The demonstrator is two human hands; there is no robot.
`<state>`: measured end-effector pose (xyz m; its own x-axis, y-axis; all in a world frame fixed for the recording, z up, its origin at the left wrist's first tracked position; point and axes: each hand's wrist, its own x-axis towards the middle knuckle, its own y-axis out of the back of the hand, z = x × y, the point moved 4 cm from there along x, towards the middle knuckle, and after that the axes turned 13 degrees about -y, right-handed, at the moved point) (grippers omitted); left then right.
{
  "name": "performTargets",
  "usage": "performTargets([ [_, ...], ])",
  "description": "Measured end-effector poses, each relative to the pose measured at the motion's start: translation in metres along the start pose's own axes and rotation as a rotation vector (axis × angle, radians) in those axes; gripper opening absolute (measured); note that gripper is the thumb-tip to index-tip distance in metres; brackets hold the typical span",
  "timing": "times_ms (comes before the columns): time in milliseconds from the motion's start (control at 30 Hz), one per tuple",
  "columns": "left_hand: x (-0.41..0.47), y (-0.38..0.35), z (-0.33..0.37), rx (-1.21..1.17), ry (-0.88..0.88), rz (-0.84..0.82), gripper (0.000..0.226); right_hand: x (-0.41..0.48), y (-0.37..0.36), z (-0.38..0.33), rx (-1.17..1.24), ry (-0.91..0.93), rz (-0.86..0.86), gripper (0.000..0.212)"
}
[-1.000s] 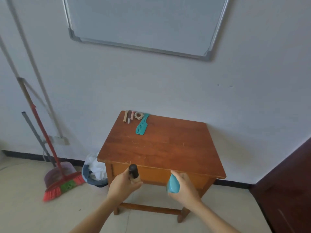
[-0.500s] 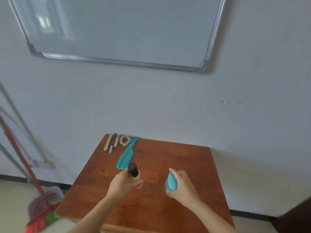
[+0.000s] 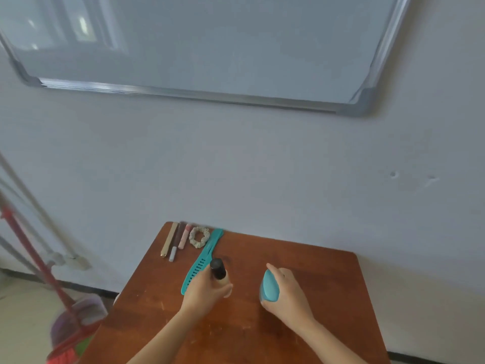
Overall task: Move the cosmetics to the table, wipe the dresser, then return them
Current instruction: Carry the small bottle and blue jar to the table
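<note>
Two items held: left hand (image 3: pixel 203 291) wraps capped bottle (image 3: pixel 218 270), right hand (image 3: pixel 286 295) grips teal case (image 3: pixel 270 286); set-down on wooden top (image 3: pixel 315 279) likely next.

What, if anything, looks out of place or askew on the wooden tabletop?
Nothing is spilled. Only the teal comb lies slanted, unlike the sticks lined up beside the scrunchie; pale scuffs mark the near tabletop.
</note>
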<state>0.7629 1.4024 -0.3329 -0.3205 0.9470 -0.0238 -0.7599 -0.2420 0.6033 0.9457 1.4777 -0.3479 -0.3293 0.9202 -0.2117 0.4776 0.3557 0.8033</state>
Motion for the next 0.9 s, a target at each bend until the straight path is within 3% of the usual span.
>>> performTargets([
  [433,0.145,-0.011,-0.023,0.100,-0.093,-0.094,0.026,0.120,-0.003,-0.035,0.012,-0.051,0.048,0.073],
  [700,0.170,-0.017,-0.028,0.060,-0.203,-0.085,0.027,0.150,-0.021,-0.047,0.031,-0.052,0.096,0.072],
  [900,0.175,-0.017,-0.030,0.042,-0.241,-0.058,0.044,0.150,-0.026,-0.049,0.031,-0.041,0.141,0.069],
])
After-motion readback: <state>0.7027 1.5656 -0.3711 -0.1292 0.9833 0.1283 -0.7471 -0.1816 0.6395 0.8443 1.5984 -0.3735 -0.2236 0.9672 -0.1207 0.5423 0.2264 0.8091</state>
